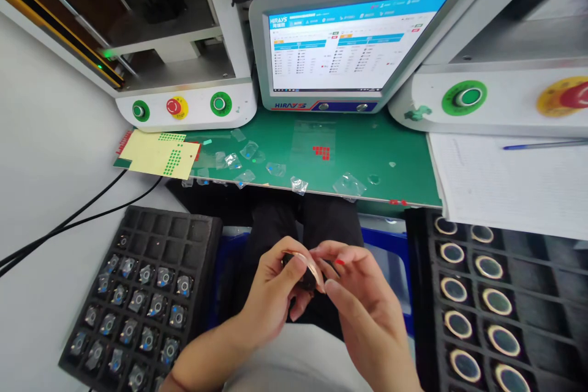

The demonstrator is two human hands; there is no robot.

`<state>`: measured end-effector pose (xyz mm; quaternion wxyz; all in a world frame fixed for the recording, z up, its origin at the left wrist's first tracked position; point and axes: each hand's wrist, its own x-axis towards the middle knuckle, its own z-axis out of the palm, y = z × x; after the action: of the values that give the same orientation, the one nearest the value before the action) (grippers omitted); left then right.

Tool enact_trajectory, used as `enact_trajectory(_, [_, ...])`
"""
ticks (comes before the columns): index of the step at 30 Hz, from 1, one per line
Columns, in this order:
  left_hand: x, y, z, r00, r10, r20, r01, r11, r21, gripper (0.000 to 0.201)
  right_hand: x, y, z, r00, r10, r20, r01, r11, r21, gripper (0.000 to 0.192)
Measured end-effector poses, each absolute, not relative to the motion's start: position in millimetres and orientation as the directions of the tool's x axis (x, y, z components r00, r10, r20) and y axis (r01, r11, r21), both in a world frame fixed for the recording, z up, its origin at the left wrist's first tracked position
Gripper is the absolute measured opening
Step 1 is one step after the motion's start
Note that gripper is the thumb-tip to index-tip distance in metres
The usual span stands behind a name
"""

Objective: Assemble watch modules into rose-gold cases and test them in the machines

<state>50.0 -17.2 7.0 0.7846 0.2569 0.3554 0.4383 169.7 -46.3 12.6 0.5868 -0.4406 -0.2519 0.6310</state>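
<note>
Just above my lap, my left hand (280, 294) grips a round, dark watch-like part with a copper-coloured rim (313, 268). The thumb presses on it, and the fingers hide much of its body. My right hand (367, 300) is close beside it with thumb and index finger apart. Its thumb tip is at the rim; whether it touches cannot be told. A small red sticker (340, 261) clings near the index fingertip.
Left is a black foam tray (195, 239) of film-covered parts; right, another tray (546, 300) holds gold-rimmed discs. The green bench (390, 147) bears film scraps, red stickers (322, 151) and yellow sticker sheets (156, 156). Beyond are a monitor (340, 43), button panels (184, 105), papers (509, 184) and a pen (546, 144).
</note>
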Motion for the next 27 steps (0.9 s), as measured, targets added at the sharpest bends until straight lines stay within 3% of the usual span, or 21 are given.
enact_trajectory(6, [48.7, -20.2, 5.1, 0.318, 0.919, -0.233, -0.487, 0.37, 0.792, 0.029, 156.0, -47.2, 21.8, 0.043, 0.961, -0.274, -0.591, -0.196, -0.782, 0.007])
enact_trajectory(13, [54.0, -18.9, 12.2, 0.339, 0.909, -0.244, -0.452, 0.385, 0.805, 0.03, 144.0, -48.1, 36.2, 0.144, 0.875, -0.461, -0.617, -0.285, -0.734, 0.023])
enact_trajectory(17, [55.6, -21.2, 17.2, 0.338, 0.924, -0.179, -0.366, 0.304, 0.88, 0.029, 145.0, -46.7, 34.9, 0.147, 0.879, -0.453, -0.6, -0.285, -0.748, 0.021])
enact_trajectory(22, [54.0, -22.9, 22.8, 0.36, 0.92, -0.152, -0.261, 0.256, 0.931, 0.031, 150.7, -47.2, 27.9, 0.085, 0.937, -0.338, -0.602, -0.222, -0.767, 0.014])
enact_trajectory(27, [51.3, -25.3, 23.3, 0.356, 0.934, -0.035, -0.132, 0.087, 0.987, 0.025, 147.4, -49.8, 26.8, 0.157, 0.909, -0.386, -0.628, -0.21, -0.749, 0.017])
